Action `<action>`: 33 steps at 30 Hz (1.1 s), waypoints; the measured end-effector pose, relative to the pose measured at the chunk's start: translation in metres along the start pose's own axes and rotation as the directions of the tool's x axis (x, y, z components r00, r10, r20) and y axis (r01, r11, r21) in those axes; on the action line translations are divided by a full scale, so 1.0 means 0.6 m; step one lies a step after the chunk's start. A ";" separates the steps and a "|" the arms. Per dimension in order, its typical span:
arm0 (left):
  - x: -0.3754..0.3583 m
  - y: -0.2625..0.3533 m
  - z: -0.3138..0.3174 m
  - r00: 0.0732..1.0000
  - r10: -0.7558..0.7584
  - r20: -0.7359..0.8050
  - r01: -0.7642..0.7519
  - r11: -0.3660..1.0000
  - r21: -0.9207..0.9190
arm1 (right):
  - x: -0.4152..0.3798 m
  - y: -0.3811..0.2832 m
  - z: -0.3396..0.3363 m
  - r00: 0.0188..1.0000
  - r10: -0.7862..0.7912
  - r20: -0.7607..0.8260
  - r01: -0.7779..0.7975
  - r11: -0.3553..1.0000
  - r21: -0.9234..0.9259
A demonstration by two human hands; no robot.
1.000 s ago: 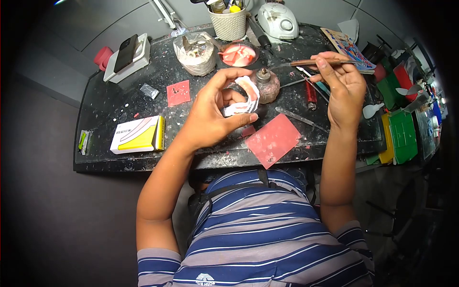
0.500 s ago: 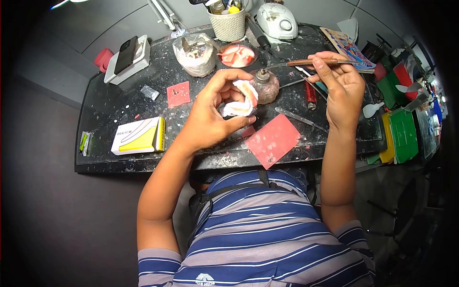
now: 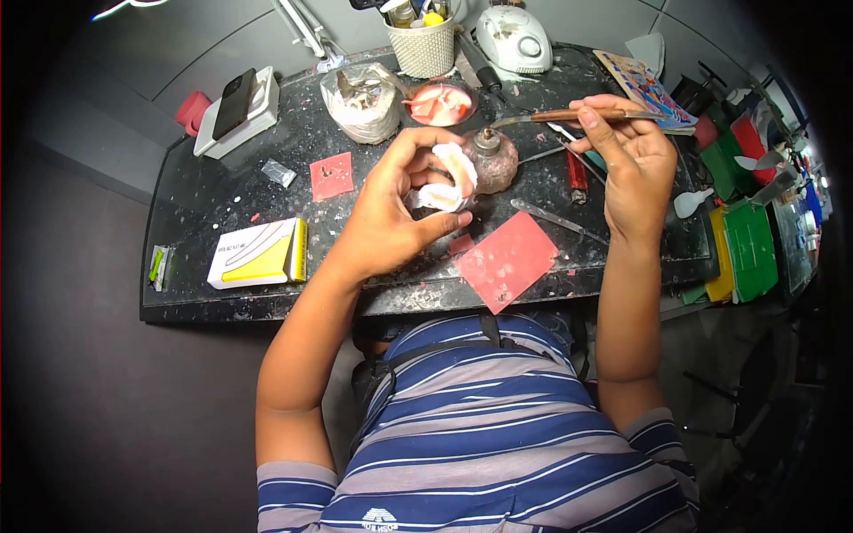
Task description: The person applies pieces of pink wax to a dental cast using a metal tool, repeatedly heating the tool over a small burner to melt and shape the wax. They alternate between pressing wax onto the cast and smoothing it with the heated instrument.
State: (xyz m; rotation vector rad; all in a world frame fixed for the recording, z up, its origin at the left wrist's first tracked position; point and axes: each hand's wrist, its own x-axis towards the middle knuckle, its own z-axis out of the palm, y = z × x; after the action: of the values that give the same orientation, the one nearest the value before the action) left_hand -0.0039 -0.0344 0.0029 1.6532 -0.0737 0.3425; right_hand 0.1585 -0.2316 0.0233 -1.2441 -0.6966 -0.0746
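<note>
Curled around a white dental plaster model [image 3: 447, 197] with pink wax along its arch, my left hand [image 3: 384, 213] grips it by the edges. My right hand [image 3: 635, 160] pinches the wooden handle of a wax knife [image 3: 555, 115], whose metal blade points left. The blade's tip is at the top of a round glass spirit burner [image 3: 494, 164], just right of the model. A pink wax sheet [image 3: 508, 260] lies on the bench below the model, and a red lighter [image 3: 578, 180] lies left of my right wrist.
A plastic-wrapped tub [image 3: 360, 105] and a dish of pink wax [image 3: 441, 105] stand behind my left hand. Farther back are a woven basket [image 3: 421, 49] and a white control box [image 3: 515, 40]. A yellow-white carton [image 3: 258, 253] and a small wax square [image 3: 331, 176] lie left.
My right hand and the wax knife have shifted very slightly left. The model in my left hand has turned slightly.
</note>
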 end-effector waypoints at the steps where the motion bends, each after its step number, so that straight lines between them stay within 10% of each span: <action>1: 0.001 -0.004 -0.002 0.999 0.037 0.032 -0.038 0.999 0.013 | 0.000 0.000 0.000 1.000 -0.002 0.003 0.002 1.000 -0.002; 16: -0.002 -0.003 -0.009 0.991 0.034 0.130 0.020 0.917 -0.397 | -0.002 -0.002 0.001 1.000 0.005 0.006 -0.005 1.000 0.010; 27: 0.000 0.016 -0.010 0.989 -0.073 0.131 0.109 0.950 -0.294 | 0.003 0.001 0.039 0.988 -0.115 0.100 0.109 0.992 0.060; 33: -0.001 -0.010 -0.026 0.977 0.113 0.182 -0.023 0.901 -0.433 | 0.003 0.000 0.035 0.990 -0.120 0.078 0.113 0.989 0.091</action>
State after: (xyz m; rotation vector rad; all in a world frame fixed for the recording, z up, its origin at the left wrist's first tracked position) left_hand -0.0056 -0.0182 -0.0018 1.2415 -0.3405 0.1901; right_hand 0.1507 -0.2125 0.0276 -1.1280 -0.8370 -0.0884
